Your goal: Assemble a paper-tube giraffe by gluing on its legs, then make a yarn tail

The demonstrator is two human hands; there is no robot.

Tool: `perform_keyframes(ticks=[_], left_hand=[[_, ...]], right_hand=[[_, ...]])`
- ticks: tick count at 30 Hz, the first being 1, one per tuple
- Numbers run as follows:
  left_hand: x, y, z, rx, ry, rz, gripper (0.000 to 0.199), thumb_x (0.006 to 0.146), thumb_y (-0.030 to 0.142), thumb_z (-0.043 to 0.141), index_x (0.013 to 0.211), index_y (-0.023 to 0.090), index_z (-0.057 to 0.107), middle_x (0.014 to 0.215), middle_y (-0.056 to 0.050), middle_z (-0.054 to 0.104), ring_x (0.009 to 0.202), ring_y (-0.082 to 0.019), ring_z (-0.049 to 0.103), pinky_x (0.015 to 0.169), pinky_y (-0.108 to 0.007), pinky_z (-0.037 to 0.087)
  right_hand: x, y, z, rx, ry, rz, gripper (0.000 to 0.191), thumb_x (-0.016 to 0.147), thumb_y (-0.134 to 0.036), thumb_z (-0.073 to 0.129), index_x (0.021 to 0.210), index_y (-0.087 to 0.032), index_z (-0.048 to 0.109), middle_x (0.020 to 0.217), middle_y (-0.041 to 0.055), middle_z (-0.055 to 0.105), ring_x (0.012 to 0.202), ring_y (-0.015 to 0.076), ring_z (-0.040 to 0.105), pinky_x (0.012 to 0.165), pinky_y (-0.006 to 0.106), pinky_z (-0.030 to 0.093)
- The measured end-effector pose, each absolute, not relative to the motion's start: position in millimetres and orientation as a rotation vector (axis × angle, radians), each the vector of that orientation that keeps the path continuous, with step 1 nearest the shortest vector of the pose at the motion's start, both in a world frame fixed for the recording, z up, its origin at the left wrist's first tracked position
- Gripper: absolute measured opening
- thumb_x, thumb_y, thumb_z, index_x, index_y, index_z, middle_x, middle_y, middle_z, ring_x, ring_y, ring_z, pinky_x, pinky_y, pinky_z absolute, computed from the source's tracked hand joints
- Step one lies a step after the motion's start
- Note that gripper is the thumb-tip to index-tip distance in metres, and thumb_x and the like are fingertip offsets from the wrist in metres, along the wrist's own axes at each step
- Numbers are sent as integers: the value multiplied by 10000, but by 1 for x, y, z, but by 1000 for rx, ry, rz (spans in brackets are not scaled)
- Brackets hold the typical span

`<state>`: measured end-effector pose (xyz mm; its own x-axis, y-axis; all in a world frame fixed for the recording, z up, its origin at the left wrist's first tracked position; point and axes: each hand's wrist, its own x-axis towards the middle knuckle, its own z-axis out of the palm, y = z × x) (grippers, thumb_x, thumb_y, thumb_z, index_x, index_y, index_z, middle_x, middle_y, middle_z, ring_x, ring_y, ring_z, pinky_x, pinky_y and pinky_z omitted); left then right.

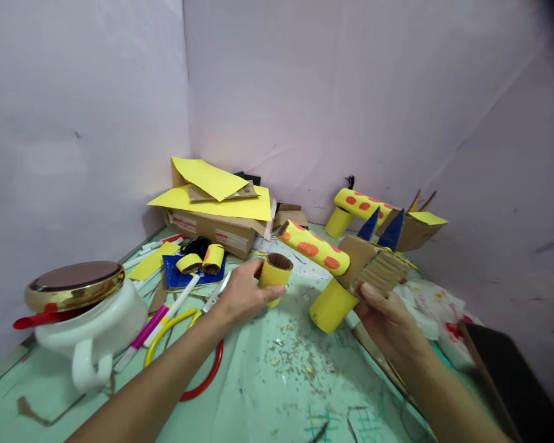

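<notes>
Near the middle of the table, my left hand grips a short yellow cardboard tube, its open brown end facing up. My right hand holds a cardboard animal figure by its corrugated head. The figure has a yellow spotted tube body, a yellow tube leg under the head and two blue pointed pieces on top. The far end of its body hangs above and to the right of the tube in my left hand, apart from it.
A similar spotted figure stands behind. Scissors with red and yellow handles lie left, beside markers and a white pot. Yellow sheets rest on a cardboard box. A dark flat object is at right.
</notes>
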<state>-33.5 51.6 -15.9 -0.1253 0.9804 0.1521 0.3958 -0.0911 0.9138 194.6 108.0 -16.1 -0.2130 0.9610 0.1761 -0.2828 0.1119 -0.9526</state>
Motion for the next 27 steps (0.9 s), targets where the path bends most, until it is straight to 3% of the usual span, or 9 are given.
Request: perform_keyframes(ticks=[10,27], left_hand=[[-34,54,-20,1358,1377,1230,467,638,358,692,1034,133,588,996,-99,685,888,-251,631,752,-339,497],[-40,59,-25,1183,1414,1229,587,563,453,755,1039,156,581,1003,-99,698,910,-285,634,742,-322,524]], right_hand=[[181,147,-22,-882,-1295,972,625,538,-338,814,1084,-220,534,1071,85,645,981,301,588,865,472,457],[150,159,-30,-1014,-1360,900,1009,510,-380,797,1347,-161,279,1379,160,394,1256,296,384,1062,447,280]])
